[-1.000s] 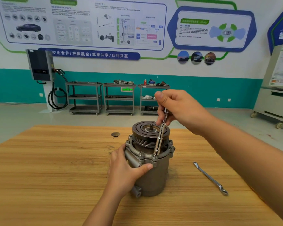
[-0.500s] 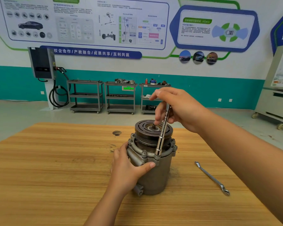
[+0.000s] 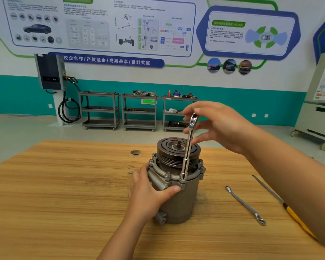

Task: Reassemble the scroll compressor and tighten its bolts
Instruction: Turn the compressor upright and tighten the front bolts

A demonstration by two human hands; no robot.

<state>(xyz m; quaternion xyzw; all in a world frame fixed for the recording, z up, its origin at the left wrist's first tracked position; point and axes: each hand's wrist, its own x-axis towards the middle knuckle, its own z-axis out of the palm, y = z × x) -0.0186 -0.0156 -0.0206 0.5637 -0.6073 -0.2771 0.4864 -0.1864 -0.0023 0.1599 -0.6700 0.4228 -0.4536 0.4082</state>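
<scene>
A grey scroll compressor [image 3: 178, 201] stands upright on the wooden table [image 3: 64, 194], its dark grooved pulley [image 3: 167, 149] on top. Bolts [image 3: 167, 175] ring its flange. My left hand [image 3: 150, 194] grips the compressor body at the left, thumb under the flange. A chrome socket wrench [image 3: 188, 147] stands nearly upright with its socket on a front flange bolt. My right hand [image 3: 219, 126] hovers at the wrench's top end with fingers spread and fairly straight, fingertips beside the handle.
A slim double-ended spanner [image 3: 244, 204] lies on the table right of the compressor. A screwdriver with a yellow handle [image 3: 293, 214] lies further right, partly under my right forearm. A small round hole [image 3: 135, 152] is in the tabletop behind the compressor. Tool carts stand by the far wall.
My right hand has loosened from its grip on the wrench and spread its fingers at the top end. The wrench stays on the same bolt, and the left hand has not moved.
</scene>
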